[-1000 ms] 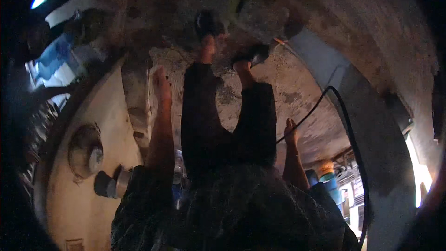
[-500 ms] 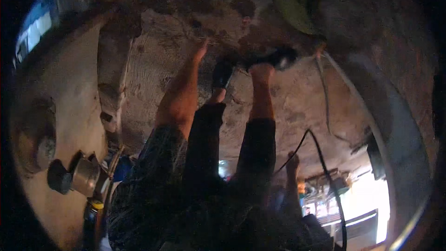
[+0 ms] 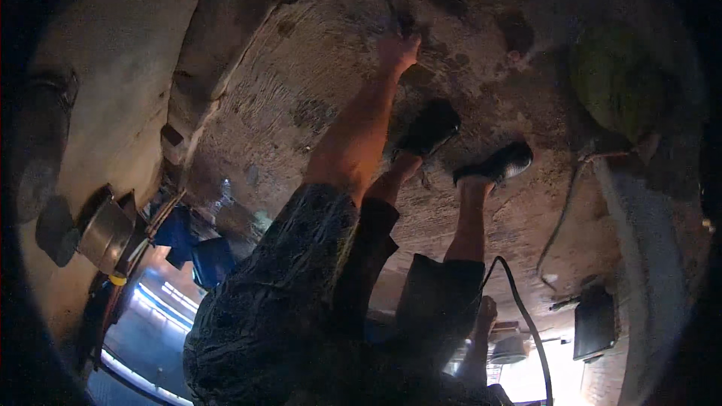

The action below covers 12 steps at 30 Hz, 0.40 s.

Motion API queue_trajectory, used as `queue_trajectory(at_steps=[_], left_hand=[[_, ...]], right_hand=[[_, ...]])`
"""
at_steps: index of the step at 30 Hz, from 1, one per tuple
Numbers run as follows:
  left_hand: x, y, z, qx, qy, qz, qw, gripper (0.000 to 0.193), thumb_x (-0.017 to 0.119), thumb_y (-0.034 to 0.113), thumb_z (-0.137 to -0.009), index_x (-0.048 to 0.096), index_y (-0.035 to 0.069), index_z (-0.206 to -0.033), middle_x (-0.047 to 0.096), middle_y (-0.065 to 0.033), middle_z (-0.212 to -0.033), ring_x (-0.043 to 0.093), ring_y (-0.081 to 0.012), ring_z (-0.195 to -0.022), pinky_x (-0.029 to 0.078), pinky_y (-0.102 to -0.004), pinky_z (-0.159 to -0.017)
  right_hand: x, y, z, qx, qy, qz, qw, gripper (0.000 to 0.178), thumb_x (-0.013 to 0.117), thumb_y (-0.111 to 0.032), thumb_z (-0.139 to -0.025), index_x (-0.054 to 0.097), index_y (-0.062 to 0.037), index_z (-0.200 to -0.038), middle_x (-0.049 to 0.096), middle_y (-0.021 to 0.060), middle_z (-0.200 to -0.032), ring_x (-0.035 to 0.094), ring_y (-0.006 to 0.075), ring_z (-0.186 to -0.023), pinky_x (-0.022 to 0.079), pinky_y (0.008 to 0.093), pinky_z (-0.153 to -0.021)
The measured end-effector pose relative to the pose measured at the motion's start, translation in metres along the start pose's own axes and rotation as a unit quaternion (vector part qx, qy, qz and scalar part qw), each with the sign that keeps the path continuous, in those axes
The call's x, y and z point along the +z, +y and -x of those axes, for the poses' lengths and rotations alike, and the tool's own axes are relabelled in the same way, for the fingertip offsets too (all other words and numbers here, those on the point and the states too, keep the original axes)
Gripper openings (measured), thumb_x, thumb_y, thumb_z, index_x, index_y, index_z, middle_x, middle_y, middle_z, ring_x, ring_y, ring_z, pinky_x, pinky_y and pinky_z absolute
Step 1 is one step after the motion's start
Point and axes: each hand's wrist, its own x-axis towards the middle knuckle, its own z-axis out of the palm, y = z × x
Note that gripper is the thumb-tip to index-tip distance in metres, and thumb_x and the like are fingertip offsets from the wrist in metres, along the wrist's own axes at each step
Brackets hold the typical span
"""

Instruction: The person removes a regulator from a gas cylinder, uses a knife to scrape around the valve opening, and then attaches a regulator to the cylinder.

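My left hand (image 3: 398, 54) reaches down over the rough brown floor (image 3: 331, 53), at the end of a bare forearm and a dark sleeve. Shadow blurs its fingers, so whether it grips anything is unclear. Just below it stand my two feet in black shoes (image 3: 430, 129), with dark trousers rolled at the shins. Farther down on the right, my right hand (image 3: 488, 310) is raised with its fingers curled. A black cable (image 3: 523, 308) loops close beside it; from this view I cannot make out what that hand holds.
Metal pots (image 3: 107, 233) stand at the left by a pale wall. Blue cloth-like things (image 3: 210, 259) lie near them. On the right are a large greenish round object (image 3: 613, 79), a thin cord (image 3: 560, 229), a pale raised edge (image 3: 639, 256) and a dark box-like thing (image 3: 594, 323).
The view has swung, so the floor, feet and pots sit elsewhere in the picture. My left hand now shows farther right and higher; my right hand shows lower.
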Motion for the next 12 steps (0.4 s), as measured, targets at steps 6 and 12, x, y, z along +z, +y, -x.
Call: queue_trajectory(at_steps=[6, 12], left_hand=[[-0.043, -0.043, 0.104, -0.167, -0.123, 0.569, 0.796, 0.062, 0.061, 0.028, -0.093, 0.033, 0.001, -0.141, 0.059, -0.012, -0.102, 0.062, -0.0203, -0.074, 0.054, -0.0358, -0.066], [-0.25, -0.315, 0.018, 0.001, 0.104, -0.098, 0.99, 0.078, 0.066, 0.048, -0.083, 0.033, 0.013, -0.145, 0.063, -0.0197, -0.102, 0.063, -0.0238, -0.085, 0.049, -0.0385, -0.076]], right_hand=[[-0.008, 0.034, 0.101, 0.111, 0.079, 0.087, 0.987, 0.026, 0.058, -0.026, -0.091, 0.064, -0.0031, -0.103, 0.066, 0.0139, -0.099, 0.062, 0.0283, -0.095, 0.049, 0.0386, -0.084], [0.088, -0.035, 0.072, 0.29, -0.165, 0.156, 0.93, 0.035, 0.058, -0.031, -0.092, 0.062, -0.0045, -0.115, 0.063, 0.0183, -0.11, 0.06, 0.0337, -0.104, 0.048, 0.0394, -0.088]])
